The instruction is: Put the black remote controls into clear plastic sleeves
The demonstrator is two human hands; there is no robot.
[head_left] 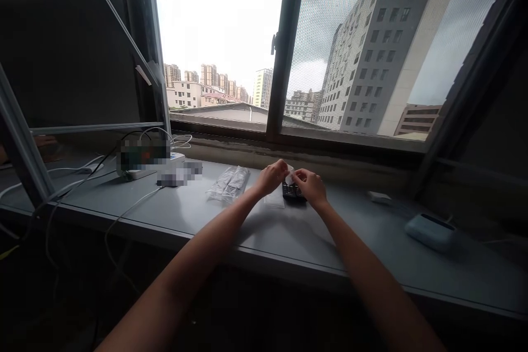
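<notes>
Near the back of the desk, my left hand and my right hand meet with their fingertips pinched. Between them is a small whitish, translucent piece, perhaps thin plastic; its exact kind is too small to tell. Directly below the fingers sits a black object with a grid-like top, partly covered by my right hand. A flat clear plastic bag lies beside it, under my left wrist. Farther left rests a larger clear bag with wrapped contents that I cannot make out.
A grey desk runs along the window. At left are a power strip, loose white cables, blurred-out items and a metal frame post. To the right stand a light-blue case and a small white block.
</notes>
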